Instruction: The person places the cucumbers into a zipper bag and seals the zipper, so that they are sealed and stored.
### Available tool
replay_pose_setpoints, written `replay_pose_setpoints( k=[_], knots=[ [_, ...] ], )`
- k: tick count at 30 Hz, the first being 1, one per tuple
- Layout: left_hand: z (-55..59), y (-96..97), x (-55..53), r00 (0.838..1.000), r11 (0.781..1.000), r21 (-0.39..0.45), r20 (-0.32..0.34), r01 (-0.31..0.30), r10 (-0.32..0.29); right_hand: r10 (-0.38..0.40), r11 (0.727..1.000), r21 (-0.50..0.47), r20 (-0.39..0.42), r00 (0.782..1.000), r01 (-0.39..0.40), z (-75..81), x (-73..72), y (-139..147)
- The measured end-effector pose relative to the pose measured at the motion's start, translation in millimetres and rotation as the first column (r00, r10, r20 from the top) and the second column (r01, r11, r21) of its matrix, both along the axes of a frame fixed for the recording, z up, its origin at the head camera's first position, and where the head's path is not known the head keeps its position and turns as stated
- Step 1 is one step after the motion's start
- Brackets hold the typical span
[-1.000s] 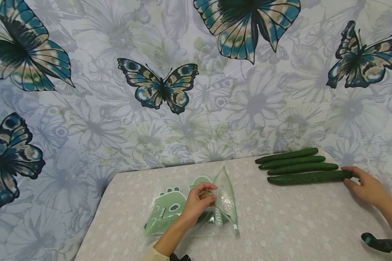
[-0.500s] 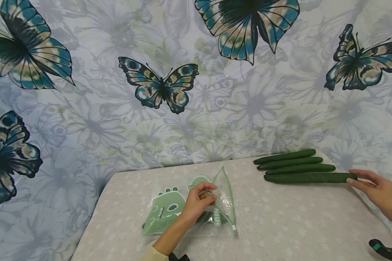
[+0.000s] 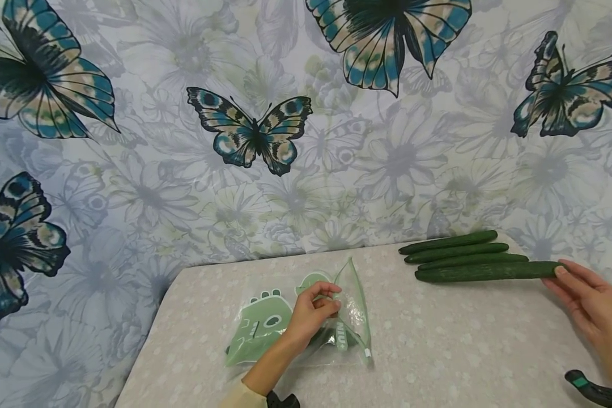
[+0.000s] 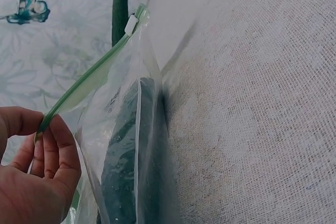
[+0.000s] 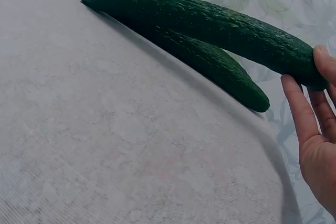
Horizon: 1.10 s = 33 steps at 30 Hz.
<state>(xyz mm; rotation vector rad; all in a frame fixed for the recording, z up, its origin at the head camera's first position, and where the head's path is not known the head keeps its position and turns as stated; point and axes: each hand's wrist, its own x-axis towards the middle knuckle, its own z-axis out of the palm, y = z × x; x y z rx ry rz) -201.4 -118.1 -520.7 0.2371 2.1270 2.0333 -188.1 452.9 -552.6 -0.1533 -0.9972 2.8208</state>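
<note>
My left hand point(image 3: 308, 317) pinches the green zip edge of a clear zip bag point(image 3: 260, 328) with a green cartoon print. The bag's mouth gapes toward the right, and a white slider point(image 4: 131, 25) sits at one end of the zip. Inside it, seen through the plastic in the left wrist view, is a cucumber point(image 4: 123, 166). My right hand point(image 3: 594, 300) holds the right end of another long cucumber point(image 3: 489, 272), thumb on top and fingers underneath. That end is raised off the table in the right wrist view, while the far end stays low by the cloth.
Behind the held cucumber lie three more: a back cucumber point(image 3: 449, 242), a middle cucumber point(image 3: 456, 253) and a front cucumber point(image 3: 474, 263). They are near the back right edge of the cloth-covered table point(image 3: 438, 351). A butterfly-patterned curtain point(image 3: 336, 192) hangs right behind.
My right hand has shifted its hold on the cucumber's end, from fingertips at its sides to thumb above and fingers beneath, and that end has risen. My left hand stays on the bag.
</note>
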Motion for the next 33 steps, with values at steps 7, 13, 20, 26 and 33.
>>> replay_pose_setpoints(
  k=[7, 13, 20, 26, 33],
  knots=[
    [1.0, 1.8, 0.1, 1.000, 1.000, -0.002, 0.001, 0.001, -0.001, -0.061, 0.998, -0.027, 0.024, 0.998, 0.061, -2.7, 2.9, -4],
    [2.6, 2.8, 0.8, 1.000, 1.000, 0.004, -0.003, 0.001, -0.001, -0.070, 0.992, -0.112, -0.040, 0.997, 0.065, 2.1, 4.1, -11],
    [4.8, 3.3, 1.3, 1.000, 1.000, 0.007, -0.007, -0.001, 0.001, -0.060, 0.991, -0.129, -0.118, 0.991, 0.045, 10.1, 3.9, -26],
    [4.3, 4.0, -0.4, 1.000, 1.000, 0.002, -0.001, -0.004, 0.004, -0.018, 0.992, -0.123, -0.157, 0.987, -0.002, 16.2, 5.2, -42],
    [2.4, 4.9, -3.2, 1.000, 1.000, 0.000, -0.007, -0.009, 0.009, 0.128, 0.967, -0.187, -0.232, 0.964, -0.173, 15.0, 5.5, -56]
  ],
)
